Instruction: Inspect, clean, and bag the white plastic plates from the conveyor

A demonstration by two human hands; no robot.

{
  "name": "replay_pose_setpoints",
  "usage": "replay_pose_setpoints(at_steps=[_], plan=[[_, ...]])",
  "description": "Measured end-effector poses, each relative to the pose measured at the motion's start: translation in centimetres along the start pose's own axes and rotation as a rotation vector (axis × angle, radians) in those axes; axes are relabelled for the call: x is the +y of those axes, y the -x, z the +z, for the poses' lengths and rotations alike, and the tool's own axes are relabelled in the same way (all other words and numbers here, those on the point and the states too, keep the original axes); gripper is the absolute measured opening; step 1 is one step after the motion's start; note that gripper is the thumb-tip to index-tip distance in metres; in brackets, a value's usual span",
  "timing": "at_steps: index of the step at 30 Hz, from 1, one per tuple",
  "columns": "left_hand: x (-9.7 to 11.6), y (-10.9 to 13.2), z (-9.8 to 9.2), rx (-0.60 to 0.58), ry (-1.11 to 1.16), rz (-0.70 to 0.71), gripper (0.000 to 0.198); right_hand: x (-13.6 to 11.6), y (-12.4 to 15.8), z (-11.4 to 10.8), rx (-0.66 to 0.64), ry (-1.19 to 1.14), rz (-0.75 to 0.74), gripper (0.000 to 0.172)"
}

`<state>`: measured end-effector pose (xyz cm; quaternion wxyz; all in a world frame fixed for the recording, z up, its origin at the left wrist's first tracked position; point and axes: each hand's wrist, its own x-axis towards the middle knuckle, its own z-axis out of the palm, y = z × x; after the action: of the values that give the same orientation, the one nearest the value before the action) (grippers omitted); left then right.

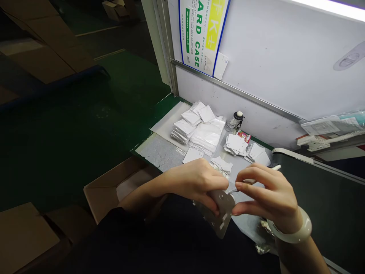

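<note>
My left hand (199, 180) is closed on a thin flat plate (224, 224) with rounded corners and small holes and slots. The plate hangs tilted in front of my body, its face in shadow. In my right hand (268, 192) lies a slim pen-like tool with a white end (276, 167). Its dark, thin tip reaches the plate's upper edge, close to my left fingers; whether it touches cannot be made out. My right thumb is at the plate's right edge. Just beyond my hands, a few white pieces (221, 164) and a white plate (192, 155) lie on the bench.
Stacks of white plates (184, 129) and plastic bags (208, 135) cover the bench's far side. Smaller stacks (236, 144) lie near a capped bottle (236, 121). A dark conveyor belt (325, 198) runs along the right. Open cardboard boxes (99, 194) stand at lower left.
</note>
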<state>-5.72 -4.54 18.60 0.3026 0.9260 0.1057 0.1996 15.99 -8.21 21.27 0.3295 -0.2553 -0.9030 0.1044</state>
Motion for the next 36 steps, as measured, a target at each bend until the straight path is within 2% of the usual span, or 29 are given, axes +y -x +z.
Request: replay_pose_setpoints(at_steps=[7,17,26,31,36], plan=[[-0.2,0.1,0.2,-0.019,-0.029,0.009,0.036,0.4,0.3,0.3,-0.012,0.025,-0.034,0.026],[-0.8,-0.1,0.3,0.011,0.158,-0.064,0.039,-0.4,0.3,0.5,0.106,0.13,-0.047,0.017],[-1.5,-0.2,0.7,0.178,0.301,-0.137,0.04,-0.2,1.3,1.5,0.256,0.22,-0.072,0.023],[-1.6,-0.2,1.0,0.216,0.364,-0.168,0.044,-0.2,1.8,1.7,0.267,0.257,-0.076,0.028],[-1.7,-0.4,1.1,0.261,0.364,-0.16,0.041,-0.7,1.8,1.5,0.249,0.288,-0.07,0.027]])
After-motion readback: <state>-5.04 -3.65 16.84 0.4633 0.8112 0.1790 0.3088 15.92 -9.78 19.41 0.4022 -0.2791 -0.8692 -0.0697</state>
